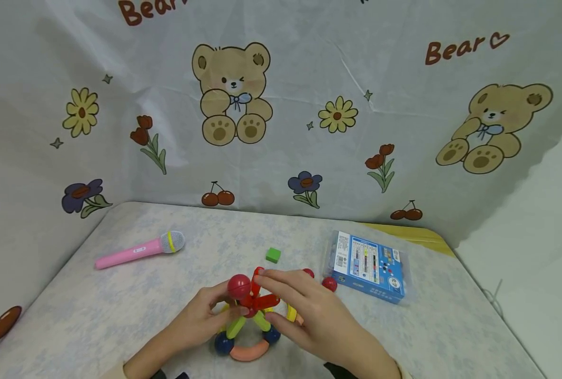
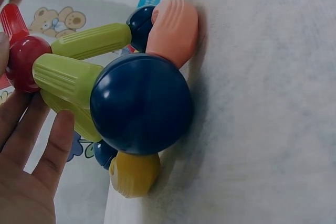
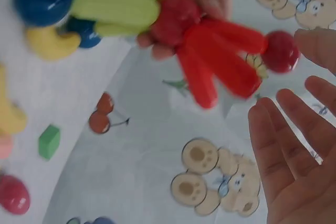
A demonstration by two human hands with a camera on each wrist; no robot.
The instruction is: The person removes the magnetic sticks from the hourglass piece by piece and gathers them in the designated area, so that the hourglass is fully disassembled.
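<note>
A magnetic ball-and-rod structure stands on the table, its base made of blue balls (image 2: 142, 103) joined by a curved salmon rod (image 1: 249, 351) and a yellow rod (image 2: 135, 176). Light green rods (image 2: 71, 78) slope up from the base to a central red ball (image 3: 177, 19). My left hand (image 1: 204, 317) holds that ball, thumb and fingers on opposite sides. Red rods (image 3: 223, 59) fan upward from it, one tipped with another red ball (image 1: 239, 287). On the right, my right hand (image 1: 311, 308) is spread beside the red rods, its palm holding nothing in the right wrist view.
Behind the structure lies a green block (image 1: 273, 255). A loose red ball (image 1: 329, 284) sits near a blue boxed set (image 1: 368, 267) at the right. A pink toy microphone (image 1: 138, 251) rests at the left. The bear-print cloth (image 1: 290, 152) hangs along the table's back edge.
</note>
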